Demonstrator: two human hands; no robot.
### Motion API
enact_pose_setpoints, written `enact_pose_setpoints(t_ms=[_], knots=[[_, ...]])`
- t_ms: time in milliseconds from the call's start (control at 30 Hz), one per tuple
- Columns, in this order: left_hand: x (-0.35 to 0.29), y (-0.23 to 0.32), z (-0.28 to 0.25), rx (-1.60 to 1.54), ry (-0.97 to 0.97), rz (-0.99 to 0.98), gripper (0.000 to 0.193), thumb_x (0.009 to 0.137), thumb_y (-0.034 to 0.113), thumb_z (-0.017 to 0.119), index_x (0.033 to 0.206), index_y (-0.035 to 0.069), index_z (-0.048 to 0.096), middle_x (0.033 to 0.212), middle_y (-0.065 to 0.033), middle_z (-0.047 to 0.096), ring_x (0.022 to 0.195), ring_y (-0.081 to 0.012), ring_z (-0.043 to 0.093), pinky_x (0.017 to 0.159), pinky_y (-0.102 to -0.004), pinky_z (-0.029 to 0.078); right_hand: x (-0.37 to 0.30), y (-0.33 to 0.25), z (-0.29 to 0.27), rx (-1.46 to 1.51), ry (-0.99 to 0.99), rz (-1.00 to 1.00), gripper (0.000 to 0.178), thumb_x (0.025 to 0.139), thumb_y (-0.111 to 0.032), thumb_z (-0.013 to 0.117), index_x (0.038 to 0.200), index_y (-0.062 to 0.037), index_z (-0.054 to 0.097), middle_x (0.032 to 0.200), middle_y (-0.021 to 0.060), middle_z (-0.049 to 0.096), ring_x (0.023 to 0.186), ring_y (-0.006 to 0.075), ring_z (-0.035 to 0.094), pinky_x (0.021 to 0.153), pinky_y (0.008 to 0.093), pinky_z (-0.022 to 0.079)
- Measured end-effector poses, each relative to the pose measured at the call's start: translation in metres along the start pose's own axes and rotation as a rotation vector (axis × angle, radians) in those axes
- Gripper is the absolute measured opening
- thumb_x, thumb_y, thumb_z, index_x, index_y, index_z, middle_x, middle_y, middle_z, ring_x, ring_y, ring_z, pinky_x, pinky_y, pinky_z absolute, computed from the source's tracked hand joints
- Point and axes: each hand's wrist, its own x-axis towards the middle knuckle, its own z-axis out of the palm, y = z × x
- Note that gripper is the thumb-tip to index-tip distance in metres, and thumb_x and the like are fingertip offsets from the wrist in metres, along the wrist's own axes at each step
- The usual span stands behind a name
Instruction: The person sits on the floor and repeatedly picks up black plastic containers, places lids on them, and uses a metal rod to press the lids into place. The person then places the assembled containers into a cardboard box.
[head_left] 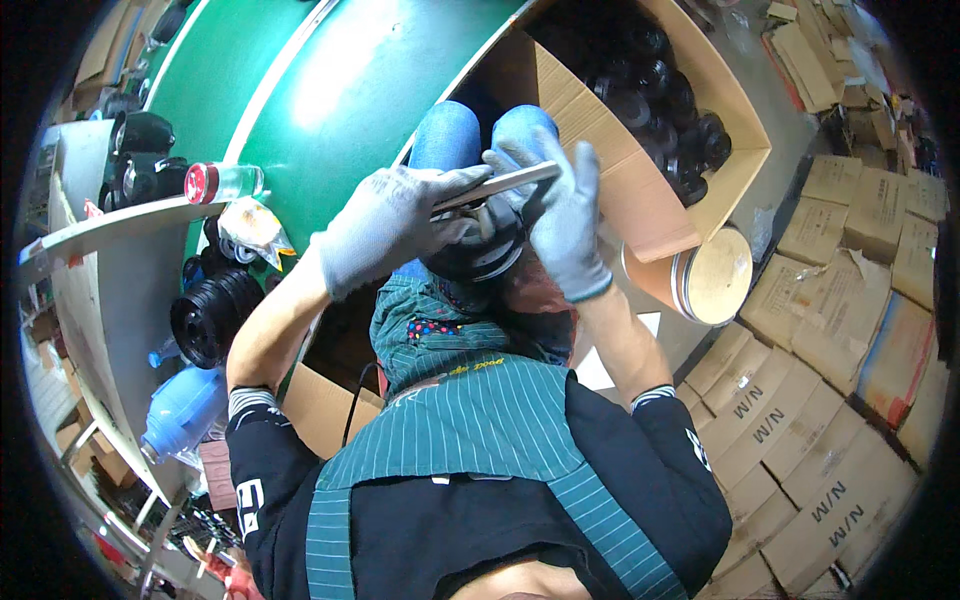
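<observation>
My left hand (pixel 380 225), in a grey work glove, is closed around a flat, light-grey bar-shaped tool (pixel 515 182). The tool slants up to the right, above a black round part (pixel 482 250) with a ringed rim that rests at my lap. Gloved in grey too, my right hand (pixel 565 220) has its fingers apart beside the bar's far end; whether it touches the bar is unclear. The left glove and the bar cover some of the black part. Below it spreads my green striped apron (pixel 450 420).
An open cardboard box (pixel 735 185) of black round parts (pixel 650 100) stands ahead right, a round drum (pixel 718 275) beside it. At left are a green tabletop (pixel 340 90), a red-lidded jar (pixel 225 183), stacked black rings (pixel 205 315) and a blue jug (pixel 185 410). Cartons (pixel 800 450) line the right.
</observation>
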Motion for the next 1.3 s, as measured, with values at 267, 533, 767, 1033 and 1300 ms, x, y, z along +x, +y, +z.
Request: enact_pose_setpoints(t_ms=[267, 533, 767, 1033, 1300], knots=[[-0.024, 0.088, 0.044, 0.378, 0.225, -0.122, 0.099, 0.094, 0.056, 0.072, 0.162, -0.007, 0.036, 0.163, -0.0349, 0.036, 0.154, -0.0519, 0.033, 0.126, -0.0686, 0.018, 0.098, 0.039, -0.017, -0.716, -0.635, -0.267, 0.042, 0.109, -0.025, 0.051, 0.142, -0.0016, 0.064, 0.117, 0.0089, 0.079, 0.113, 0.0215, 0.071, 0.102, 0.0345, 0.055], [-0.020, 0.093, 0.077, 0.224, 0.298, -0.066, 0.103, 0.089, 0.053, 0.077, 0.163, -0.004, 0.034, 0.166, -0.0283, 0.037, 0.158, -0.0483, 0.028, 0.129, -0.0649, 0.015, 0.091, 0.039, 0.002, -0.431, -0.771, 0.254, 0.039, 0.113, -0.023, 0.048, 0.141, -0.0001, 0.063, 0.117, 0.0185, 0.077, 0.108, 0.0254, 0.076, 0.101, 0.0382, 0.059], [-0.026, -0.053, 0.039, -0.048, 0.420, -0.182, 0.060, 0.109, 0.029, 0.053, 0.157, -0.005, 0.043, 0.157, -0.0300, 0.049, 0.153, -0.0466, 0.038, 0.128, -0.0521, 0.028, -0.042, 0.017, -0.027, -0.451, -0.298, -0.196, 0.036, 0.117, -0.018, 0.037, 0.129, 0.0030, 0.063, 0.134, 0.0248, 0.071, 0.130, 0.0277, 0.067, 0.113, 0.0403, 0.052], [0.077, -0.104, 0.067, -0.569, 0.004, 0.404, 0.051, 0.116, 0.034, 0.040, 0.142, -0.005, 0.061, 0.141, -0.0234, 0.065, 0.132, -0.0379, 0.061, 0.118, -0.0450, 0.044, -0.074, -0.004, 0.025, -1.047, -0.838, -0.559, 0.016, 0.069, -0.022, 0.066, 0.073, -0.0070, 0.072, 0.074, 0.0070, 0.058, 0.100, 0.0317, 0.068, 0.119, 0.0622, 0.038], [0.116, -0.030, 0.089, -0.666, -0.367, 0.398, 0.049, 0.111, 0.039, 0.051, 0.105, -0.004, 0.076, 0.084, -0.0177, 0.072, 0.078, -0.0283, 0.071, 0.076, -0.0378, 0.057, -0.062, 0.019, 0.092, -1.675, -1.471, -0.298, 0.036, 0.082, -0.042, 0.068, 0.065, -0.0102, 0.068, 0.060, 0.0084, 0.062, 0.057, 0.0265, 0.066, 0.059, 0.0409, 0.052]])
